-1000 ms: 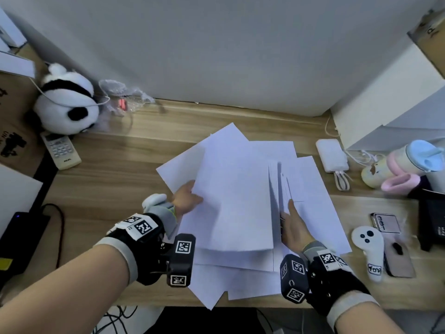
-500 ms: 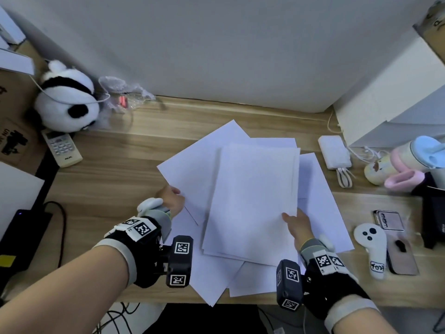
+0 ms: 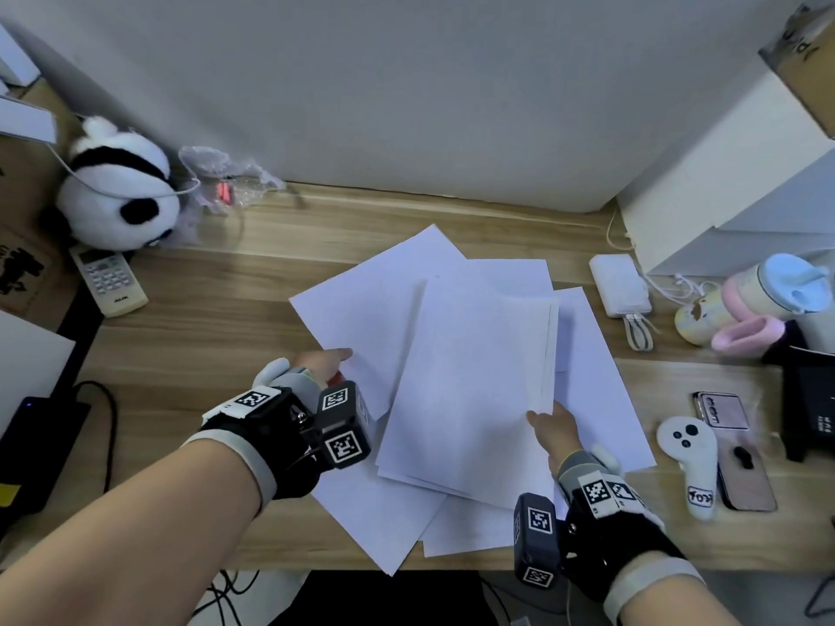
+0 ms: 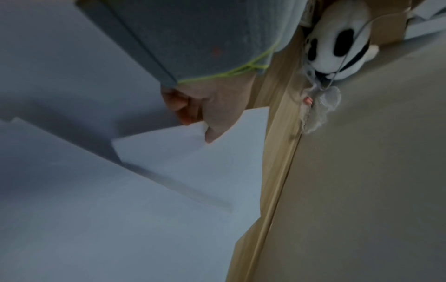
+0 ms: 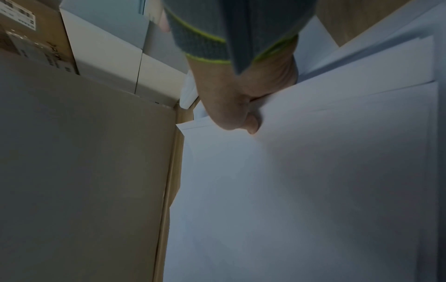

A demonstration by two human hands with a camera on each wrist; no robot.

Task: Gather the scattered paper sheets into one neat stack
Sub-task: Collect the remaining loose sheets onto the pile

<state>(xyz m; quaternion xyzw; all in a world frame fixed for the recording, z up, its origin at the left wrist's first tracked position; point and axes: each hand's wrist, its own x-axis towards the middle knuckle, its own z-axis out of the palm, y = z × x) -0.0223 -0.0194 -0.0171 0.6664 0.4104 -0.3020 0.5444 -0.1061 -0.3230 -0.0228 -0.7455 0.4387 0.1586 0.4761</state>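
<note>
Several white paper sheets lie fanned over the middle of the wooden desk (image 3: 203, 318). My right hand (image 3: 549, 422) pinches the lower right edge of a small gathered stack (image 3: 470, 381), thumb on top; the right wrist view shows the same pinch on the stack (image 5: 337, 152). My left hand (image 3: 332, 361) pinches the near edge of a tilted single sheet (image 3: 375, 300) at the pile's left. In the left wrist view the thumb lies on top of that sheet (image 4: 193, 152) and fingers curl below. More loose sheets (image 3: 384, 517) stick out toward the desk's front edge.
A panda plush (image 3: 117, 192), a remote (image 3: 108, 282) and a crumpled plastic bag (image 3: 226, 183) sit at the back left. On the right are a power bank (image 3: 621, 284), a pastel cup (image 3: 763, 291), a white controller (image 3: 691, 463) and phones (image 3: 741, 476). A white box (image 3: 732, 183) stands back right.
The right hand laid the gathered stack flat over the pile and shifted it slightly. The left hand let go of that stack, moved left, and now pinches the tilted sheet's edge.
</note>
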